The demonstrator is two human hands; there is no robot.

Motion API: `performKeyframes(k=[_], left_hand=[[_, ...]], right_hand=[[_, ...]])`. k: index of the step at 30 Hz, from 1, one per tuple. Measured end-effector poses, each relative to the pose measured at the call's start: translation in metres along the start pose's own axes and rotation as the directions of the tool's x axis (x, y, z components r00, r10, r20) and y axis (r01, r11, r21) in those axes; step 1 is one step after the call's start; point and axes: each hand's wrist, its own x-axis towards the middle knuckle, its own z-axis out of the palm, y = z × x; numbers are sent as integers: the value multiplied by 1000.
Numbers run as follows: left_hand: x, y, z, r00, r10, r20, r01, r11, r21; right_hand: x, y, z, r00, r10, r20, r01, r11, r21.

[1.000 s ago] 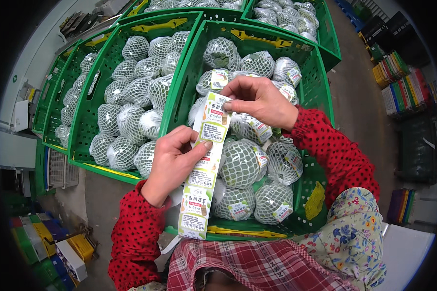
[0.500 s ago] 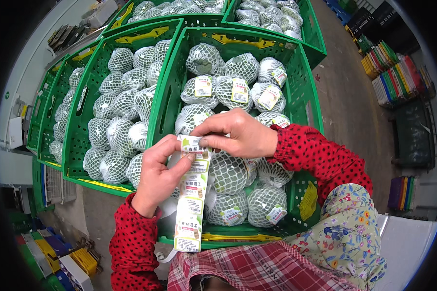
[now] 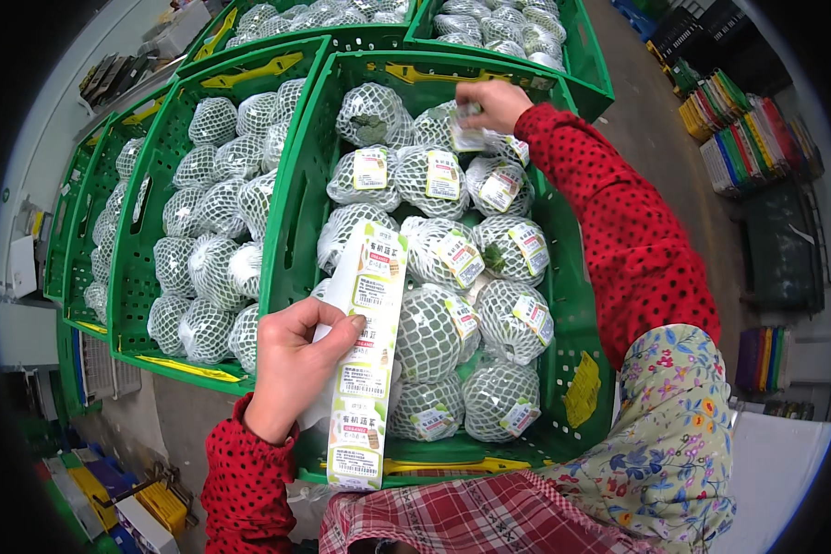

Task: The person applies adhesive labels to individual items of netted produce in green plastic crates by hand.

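Observation:
My left hand point(image 3: 295, 355) pinches a long strip of printed labels point(image 3: 365, 369) between thumb and fingers, and the strip hangs over the near left part of a green crate point(image 3: 295, 198). At the crate's far side my right hand point(image 3: 497, 102) holds a single label point(image 3: 468, 137), blurred by motion, over the vegetables in the back row. Round green vegetables point(image 3: 431, 332) in white foam nets fill the crate. Several carry a label, such as the netted vegetable point(image 3: 499, 185) just below my right hand. A netted vegetable point(image 3: 371, 113) at the far left corner shows none.
More green crates of netted vegetables stand close by, one crate point(image 3: 171, 277) directly left and another crate point(image 3: 600, 65) behind. Stacked coloured crates point(image 3: 743, 143) line the right side beyond the floor. A yellow tag point(image 3: 582, 392) is on the crate's near right wall.
My right hand has left the top of the strip and moved away to the back of the crate with one label. My left hand still holds the strip, now lying more tilted.

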Motion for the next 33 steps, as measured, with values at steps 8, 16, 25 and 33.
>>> performKeyframes(k=[8, 16, 25, 33], left_hand=[[3, -2, -5, 999, -22, -34, 22, 1000, 4], [3, -2, -5, 1000, -8, -29, 6, 997, -80], [4, -7, -10, 988, 131, -83, -136, 989, -59], [5, -6, -13, 940, 324, -110, -302, 936, 180]], right_hand=[[8, 16, 48, 998, 8, 62, 3, 984, -178], [3, 29, 75, 975, -203, 85, 220, 911, -349], [4, -48, -3, 978, 94, 185, -52, 974, -222], [-47, -194, -30, 940, -245, 239, -195, 191, 962]])
